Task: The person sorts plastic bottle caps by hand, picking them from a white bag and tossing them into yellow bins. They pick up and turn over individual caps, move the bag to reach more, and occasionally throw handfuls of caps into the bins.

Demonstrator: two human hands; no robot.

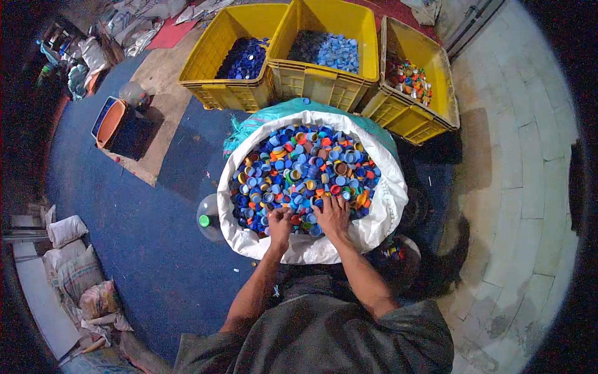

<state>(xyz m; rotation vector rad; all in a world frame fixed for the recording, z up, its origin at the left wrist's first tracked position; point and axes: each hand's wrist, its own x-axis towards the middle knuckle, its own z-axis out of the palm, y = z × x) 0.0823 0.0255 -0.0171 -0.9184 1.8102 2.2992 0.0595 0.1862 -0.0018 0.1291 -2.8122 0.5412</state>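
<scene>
A white sack [391, 206] with its rim rolled open stands in front of me, full of bottle caps [305, 165] in blue, orange, red, green and other colours. My left hand [279, 225] is over the near left part of the caps, its fingers curled together; whatever they pinch is too small to make out. Just to its right, my right hand [332, 217] rests on the caps near the sack's front rim, fingers spread and pointing away from me. Its fingertips touch the caps, and nothing is visibly held in it.
Beyond the sack stand yellow crates with dark blue caps [246, 59], light blue caps [338, 53] and mixed caps [408, 81]. A clear bottle with a green cap [204, 220] touches the sack's left side. An orange container [111, 123] lies farther left; filled sacks [81, 274] lie lower left.
</scene>
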